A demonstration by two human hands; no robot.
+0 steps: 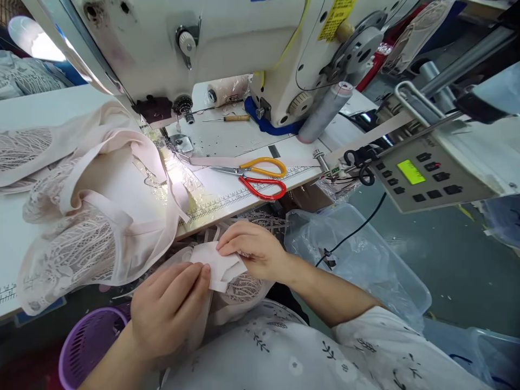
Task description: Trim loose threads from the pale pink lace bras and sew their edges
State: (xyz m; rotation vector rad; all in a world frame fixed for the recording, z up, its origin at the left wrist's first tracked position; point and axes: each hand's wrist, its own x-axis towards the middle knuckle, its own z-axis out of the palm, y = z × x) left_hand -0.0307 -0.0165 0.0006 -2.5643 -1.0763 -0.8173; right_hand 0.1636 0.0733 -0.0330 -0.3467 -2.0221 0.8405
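White tabletop (pixel 221 189); left hand (pixel 170 306), right hand (pixel 255 250): grip clamped on smooth, angular pale fabric (pixel 208 253).

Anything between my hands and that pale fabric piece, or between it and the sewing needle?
Nothing visible: your left hand and right hand both pinch the pale fabric piece. Toward the needle area, the table edge and the lace garment's band ends intervene; the scissors lie off to the right.

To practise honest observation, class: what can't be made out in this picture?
All in the head view:
- Lace garment: partly hidden by the pale piece and left hand.
- Purple basket: lower part cut off by bottom edge.
- Display digits: too small.
- Yellow label fine print: too small.
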